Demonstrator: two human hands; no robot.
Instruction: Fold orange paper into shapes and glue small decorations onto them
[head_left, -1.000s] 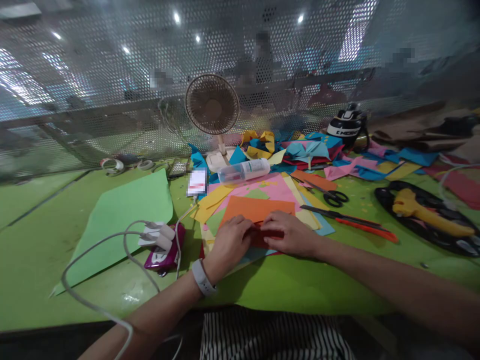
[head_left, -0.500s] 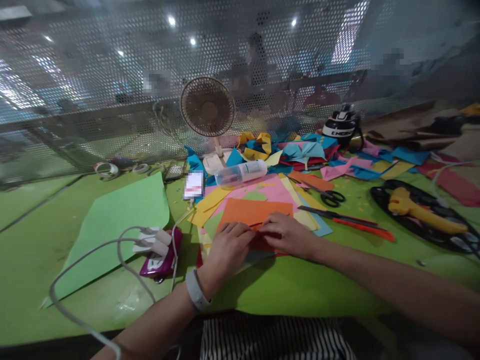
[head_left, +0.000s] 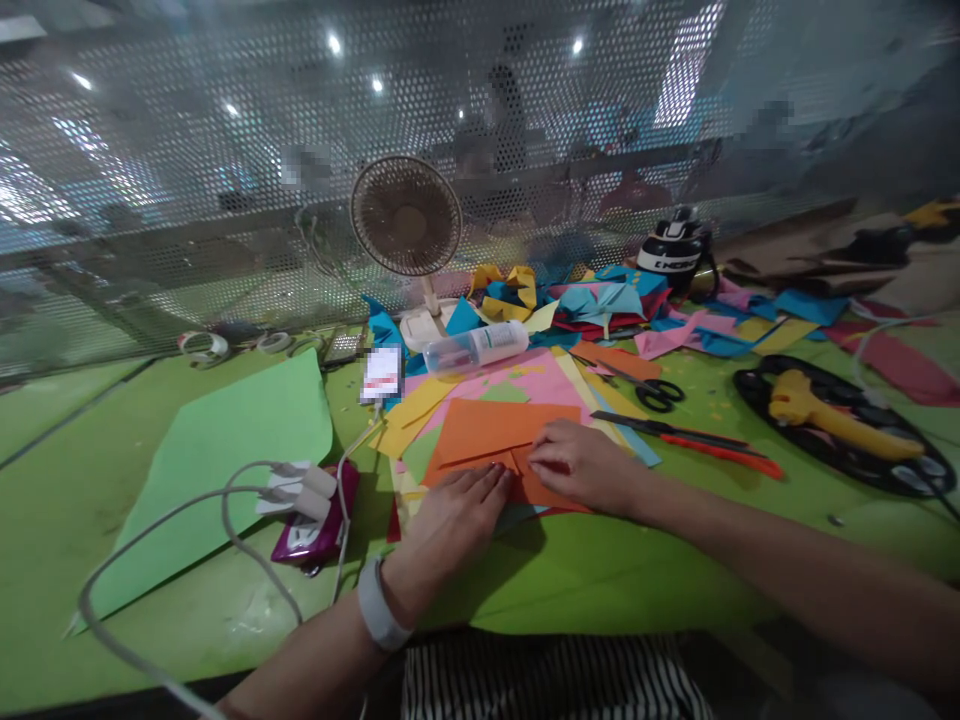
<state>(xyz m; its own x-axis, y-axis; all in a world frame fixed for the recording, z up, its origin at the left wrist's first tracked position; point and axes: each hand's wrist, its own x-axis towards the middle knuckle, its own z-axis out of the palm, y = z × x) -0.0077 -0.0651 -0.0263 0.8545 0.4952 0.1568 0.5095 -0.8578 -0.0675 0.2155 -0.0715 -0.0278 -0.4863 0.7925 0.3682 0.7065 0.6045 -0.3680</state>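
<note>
The worktop (head_left: pixel 45 540) is dimly lit; glare is caught near the front edge, and soft shadow is cast beside the left hand (head_left: pixel 459 512). Beyond the far edge, lamps (head_left: pixel 334 44) are haloed against a perforated screen (head_left: pixel 225 255).

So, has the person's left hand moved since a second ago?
Yes, toward the person's own side. Judged against the lying bottle, the left hand is now farther away, leaving more of the orange paper in sight.
</note>
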